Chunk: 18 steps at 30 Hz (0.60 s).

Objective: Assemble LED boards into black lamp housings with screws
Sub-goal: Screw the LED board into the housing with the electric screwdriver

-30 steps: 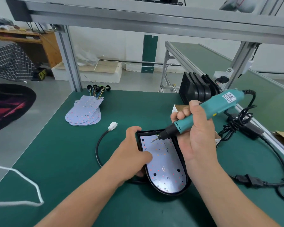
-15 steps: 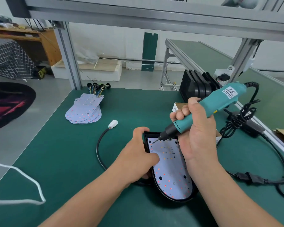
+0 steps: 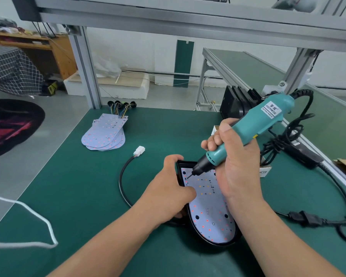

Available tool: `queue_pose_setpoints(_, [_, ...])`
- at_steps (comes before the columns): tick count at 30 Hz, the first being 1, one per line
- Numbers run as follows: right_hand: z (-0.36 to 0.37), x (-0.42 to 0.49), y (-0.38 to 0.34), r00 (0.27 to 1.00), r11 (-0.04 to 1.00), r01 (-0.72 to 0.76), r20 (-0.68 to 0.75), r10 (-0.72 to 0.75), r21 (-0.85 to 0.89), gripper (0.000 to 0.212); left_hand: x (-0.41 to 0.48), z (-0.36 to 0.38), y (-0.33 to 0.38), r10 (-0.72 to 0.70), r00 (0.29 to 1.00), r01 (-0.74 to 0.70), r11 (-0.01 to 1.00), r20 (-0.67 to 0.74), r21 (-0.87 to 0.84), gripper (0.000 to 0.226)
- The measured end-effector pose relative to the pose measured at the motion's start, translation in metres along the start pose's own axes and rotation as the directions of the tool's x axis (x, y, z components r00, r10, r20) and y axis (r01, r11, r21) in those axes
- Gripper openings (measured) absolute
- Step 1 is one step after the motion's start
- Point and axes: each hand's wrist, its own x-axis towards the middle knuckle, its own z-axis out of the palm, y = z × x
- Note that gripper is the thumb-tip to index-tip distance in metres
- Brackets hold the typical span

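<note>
Right hand (image 3: 238, 166) clamped the teal electric screwdriver (image 3: 248, 128), bit slanting down-left onto the white LED board (image 3: 210, 208)'s far-left corner, while left hand (image 3: 168, 188) gripped the black plastic lamp housing (image 3: 214, 243)'s left rim mid-bench.

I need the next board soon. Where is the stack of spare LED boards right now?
In the head view, the stack of spare LED boards lies far left on the green table, beyond the white connector, by the aluminium post.
</note>
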Motion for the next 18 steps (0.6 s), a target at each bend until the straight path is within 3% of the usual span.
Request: queue_pose_setpoints(18, [-0.0008,-0.0008,-0.0012,0.999,0.999,0.028,0.016,-0.028,-0.021,0.006,-0.0013,0.0,0.0009,0.005,1.0,-0.005,1.0,-0.003,0.029,0.076])
